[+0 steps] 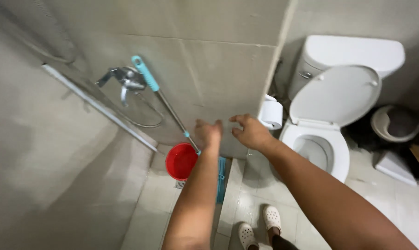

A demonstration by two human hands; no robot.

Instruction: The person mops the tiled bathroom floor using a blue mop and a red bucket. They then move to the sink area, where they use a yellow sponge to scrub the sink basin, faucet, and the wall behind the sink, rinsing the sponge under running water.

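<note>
Both hands empty, fingers loosely spread, left hand [208, 133] nearest the mop handle [165, 102] leaning on the wall above the red bucket [181, 161], right hand [250, 132] beside it; a clumsy bump could topple the handle onto wet floor tiles [246, 203].

No packages, labels, signs or screens in view — only bare bathroom surfaces

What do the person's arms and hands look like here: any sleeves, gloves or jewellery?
Both arms are bare as far as the frame shows, with no sleeves in view. The left hand and right hand wear no gloves; no rings, watch or bracelet are visible. Below, white perforated clogs are on the feet.
</note>
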